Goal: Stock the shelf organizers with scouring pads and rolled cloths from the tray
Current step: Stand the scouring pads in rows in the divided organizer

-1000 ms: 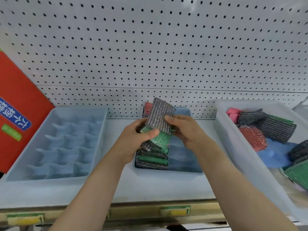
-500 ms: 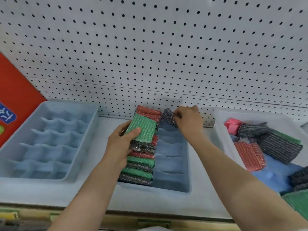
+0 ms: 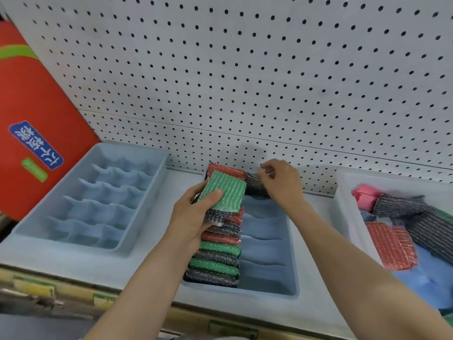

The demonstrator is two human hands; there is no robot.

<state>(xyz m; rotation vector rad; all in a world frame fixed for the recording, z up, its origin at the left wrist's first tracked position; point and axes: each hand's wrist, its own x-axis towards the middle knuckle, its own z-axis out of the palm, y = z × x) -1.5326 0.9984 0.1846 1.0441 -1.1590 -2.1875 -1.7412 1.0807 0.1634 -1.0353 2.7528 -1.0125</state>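
The right hand (image 3: 282, 185) pinches a dark grey scouring pad (image 3: 255, 184) at the rear slot of the middle organizer's (image 3: 293, 273) right column, against the pegboard (image 3: 245, 82). The left hand (image 3: 193, 217) grips a green pad (image 3: 226, 193) with a silver one beneath it, held over the left column of that organizer.

Recommended handling: seat the grey pad on edge, fully down between the dividers, matching the row beside it; let go only once it stands unaided. Keep the left-hand pads raised so they do not disturb the filled row.

Contents. Middle organizer: left column filled front to rear with red, green and grey pads; right column holds only the grey pad at the rear, remaining slots bare. The organizer (image 3: 85, 200) to its left: no stock visible in any compartment. The tray (image 3: 348, 217) to its right: grey and red pads, a pink rolled cloth (image 3: 365, 196), blue cloth beneath.
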